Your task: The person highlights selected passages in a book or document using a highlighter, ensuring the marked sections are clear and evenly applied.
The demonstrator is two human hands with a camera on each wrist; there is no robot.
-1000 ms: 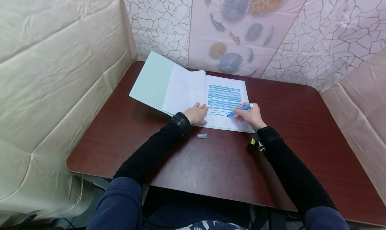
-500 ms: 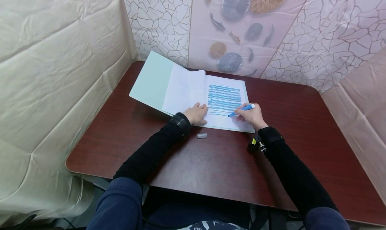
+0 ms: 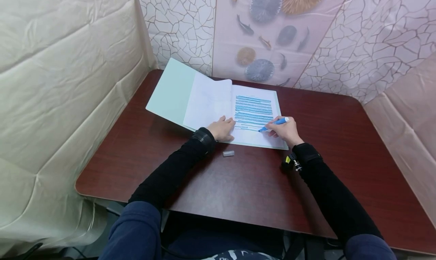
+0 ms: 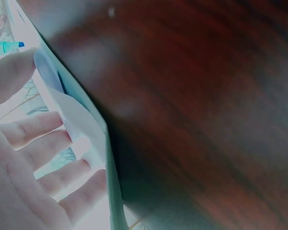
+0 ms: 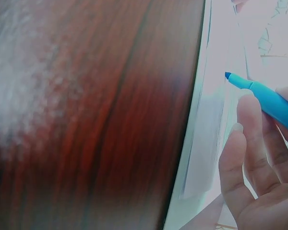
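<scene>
A pale green folder [image 3: 172, 91] lies open with white sheets inside. Its right-hand page [image 3: 252, 136] carries printed lines marked over in blue. My right hand [image 3: 285, 131] grips a blue highlighter [image 3: 280, 121], its tip at the lowest lines of that page. In the right wrist view the highlighter [image 5: 276, 103] sits between thumb and fingers, blue tip toward the paper. My left hand [image 3: 222, 129] rests with extended fingers on the sheets near the fold; the left wrist view shows those fingers [image 4: 43, 148] spread over the paper.
A small grey cap [image 3: 228, 153] lies on the dark red-brown table [image 3: 218, 192], just in front of the folder. Patterned cloth [image 3: 255, 36] hangs behind the table, and pale padded fabric [image 3: 68, 82] stands along the left side.
My right hand has slid slightly to the right, taking the highlighter tip along the bottom of the printed text. The left hand and folder stay in place.
</scene>
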